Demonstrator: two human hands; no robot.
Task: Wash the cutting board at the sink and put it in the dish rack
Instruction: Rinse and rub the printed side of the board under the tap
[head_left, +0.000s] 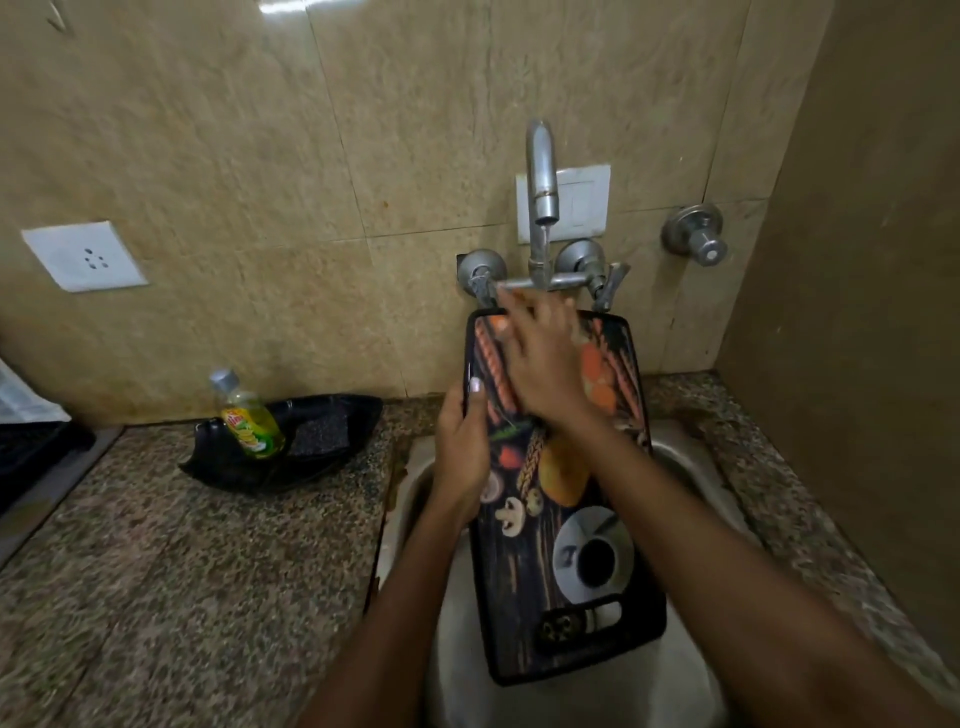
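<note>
Black cutting board (561, 519) gripped by left hand (462, 441); right hand (540, 369) flat, soap bottle (249, 415) aside.

Over the steel sink (691, 457), the left hand (462, 441) grips the left edge of the printed cutting board (561, 545), held tilted under the tap (540, 176). The right hand (540, 364) lies flat on the board's upper face. A green soap bottle (249, 415) stands in a black tray (322, 441) on the tabletop (182, 571).

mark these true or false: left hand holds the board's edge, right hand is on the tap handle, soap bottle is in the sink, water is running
1. The left hand has a grip on the cutting board by its left edge. True.
2. The right hand is on the tap handle. False: it lies flat on the board's printed face.
3. The soap bottle is in the sink. False: it leans in a black tray on the counter.
4. Water runs from the faucet. True.
</note>
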